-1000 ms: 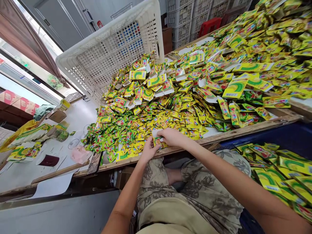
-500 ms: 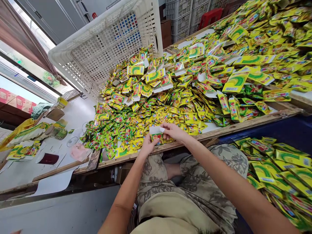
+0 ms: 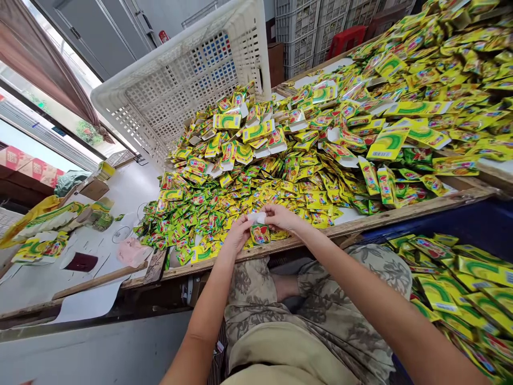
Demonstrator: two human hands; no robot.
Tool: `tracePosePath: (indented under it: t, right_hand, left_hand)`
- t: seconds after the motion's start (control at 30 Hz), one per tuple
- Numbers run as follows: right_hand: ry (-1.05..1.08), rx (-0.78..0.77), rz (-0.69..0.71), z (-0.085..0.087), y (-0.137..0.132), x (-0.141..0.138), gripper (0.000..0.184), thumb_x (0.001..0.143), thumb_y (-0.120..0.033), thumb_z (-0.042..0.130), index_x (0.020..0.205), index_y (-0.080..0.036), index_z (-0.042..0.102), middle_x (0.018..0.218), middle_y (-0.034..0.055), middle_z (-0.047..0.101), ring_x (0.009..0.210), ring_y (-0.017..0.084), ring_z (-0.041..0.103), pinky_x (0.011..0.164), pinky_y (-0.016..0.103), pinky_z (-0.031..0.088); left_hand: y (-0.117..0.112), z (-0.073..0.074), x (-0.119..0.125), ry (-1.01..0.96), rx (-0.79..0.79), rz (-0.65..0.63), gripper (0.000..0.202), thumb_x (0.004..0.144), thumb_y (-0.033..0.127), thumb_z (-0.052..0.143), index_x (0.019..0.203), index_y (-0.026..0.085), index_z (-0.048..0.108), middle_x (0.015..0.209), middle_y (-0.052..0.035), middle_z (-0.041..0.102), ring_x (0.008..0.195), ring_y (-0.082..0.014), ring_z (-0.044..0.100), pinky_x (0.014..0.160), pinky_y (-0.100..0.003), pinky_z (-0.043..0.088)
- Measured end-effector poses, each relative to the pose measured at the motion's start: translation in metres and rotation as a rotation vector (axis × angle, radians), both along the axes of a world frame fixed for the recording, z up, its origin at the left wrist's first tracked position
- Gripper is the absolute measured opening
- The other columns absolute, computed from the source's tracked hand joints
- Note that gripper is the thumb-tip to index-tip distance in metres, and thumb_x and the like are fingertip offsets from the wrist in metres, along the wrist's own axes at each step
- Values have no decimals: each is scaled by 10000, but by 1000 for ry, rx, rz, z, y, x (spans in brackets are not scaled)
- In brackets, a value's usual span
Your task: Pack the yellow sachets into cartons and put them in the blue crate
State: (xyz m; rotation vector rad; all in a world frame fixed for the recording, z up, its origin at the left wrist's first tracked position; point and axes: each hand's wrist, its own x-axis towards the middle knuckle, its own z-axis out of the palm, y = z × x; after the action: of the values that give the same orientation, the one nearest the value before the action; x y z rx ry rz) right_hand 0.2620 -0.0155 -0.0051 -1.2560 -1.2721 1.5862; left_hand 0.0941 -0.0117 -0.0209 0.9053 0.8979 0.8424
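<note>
Both of my hands meet over the table's near edge around a small printed box (image 3: 260,234), green and red on its face with a white flap at the top. My left hand (image 3: 237,234) pinches the box's left side and flap. From the right, my right hand (image 3: 280,218) grips the upper right of the same box with thumb and fingers. Right behind the hands lies a heap of small yellow and green sachets (image 3: 276,192). Several open yellow boxes (image 3: 228,122) rest on top of the heap.
A white plastic basket (image 3: 140,96) lies tipped toward the heap. A wooden rail (image 3: 320,233) edges the table. Finished-looking yellow boxes (image 3: 441,294) fill a blue-lined bin at lower right. A dark red cup (image 3: 82,261) and pink cloth (image 3: 130,250) sit at left.
My fingers have shifted to the top of the box, and its white flap is now folded down between them. More of its printed face shows. The view has turned slightly.
</note>
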Motion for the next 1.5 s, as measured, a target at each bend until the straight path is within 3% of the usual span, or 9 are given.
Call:
tracePosePath:
  t: [0.1, 0.2, 0.33, 0.47, 0.6, 0.83, 1.17, 1.37, 1.5]
  right_hand:
    - [-220, 355, -63, -3, -3, 1, 94, 737, -248, 599, 746, -173, 544, 670, -24, 560, 573, 108, 497, 534, 219, 407]
    - [-439, 679, -56, -6, -10, 7, 103, 823, -224, 524, 766, -169, 589, 795, 38, 605, 771, 156, 557, 709, 268, 439]
    - [-493, 852, 60, -10, -20, 15, 154, 885, -237, 479, 894, -174, 619, 953, 86, 629, 912, 180, 573, 815, 301, 440]
    - [-445, 848, 25, -13, -21, 13, 114, 862, -227, 516, 887, -180, 618, 920, 86, 635, 877, 193, 585, 788, 312, 457]
    - [-411, 745, -14, -11, -19, 7, 74, 807, -187, 550, 854, -184, 607, 844, 55, 633, 746, 171, 584, 696, 292, 459]
    - [-199, 451, -92, -12, -11, 3, 98, 744, -279, 608, 730, -182, 607, 687, 7, 643, 619, 143, 574, 582, 253, 448]
    - [-256, 658, -2, -17, -22, 12, 149, 807, -302, 572, 836, -201, 678, 824, 37, 691, 751, 169, 614, 699, 284, 468]
    - [-270, 690, -20, -28, -25, 9, 137, 821, -274, 558, 853, -207, 673, 829, 33, 691, 760, 166, 617, 708, 282, 469]
    - [-267, 697, -41, -24, -26, 3, 118, 811, -263, 562, 821, -206, 665, 795, 32, 676, 733, 168, 604, 685, 287, 463]
  left_hand:
    - [3, 3, -4, 112, 137, 80, 323, 597, 356, 791, 798, 157, 635, 754, -7, 651, 668, -121, 580, 711, -280, 472]
    - [0, 0, -7, 255, 450, 162, 216, 694, 367, 723, 769, 174, 664, 796, -29, 667, 770, -154, 605, 788, -318, 472]
    - [-8, -5, -14, 325, 683, 121, 176, 744, 353, 691, 810, 190, 700, 943, -80, 685, 948, -206, 622, 891, -383, 465]
    - [-13, -7, -16, 343, 652, 99, 206, 737, 338, 699, 869, 181, 678, 965, -78, 678, 887, -181, 643, 817, -342, 512]
    - [-14, -5, -13, 348, 556, 125, 248, 707, 342, 717, 878, 172, 661, 835, -42, 686, 704, -134, 639, 670, -264, 516]
    - [-10, 3, -8, 329, 481, 170, 192, 681, 337, 733, 768, 171, 694, 760, -33, 696, 697, -148, 643, 691, -281, 512]
    - [-14, -11, -28, 390, 800, 71, 186, 732, 284, 711, 895, 195, 706, 928, -71, 701, 892, -183, 649, 805, -337, 521]
    - [-17, -14, -23, 430, 880, 119, 137, 787, 302, 660, 855, 187, 690, 937, -77, 687, 893, -179, 650, 781, -334, 527]
    - [-22, -9, -20, 476, 897, 100, 130, 801, 302, 644, 853, 187, 674, 944, -81, 679, 909, -186, 646, 786, -338, 531]
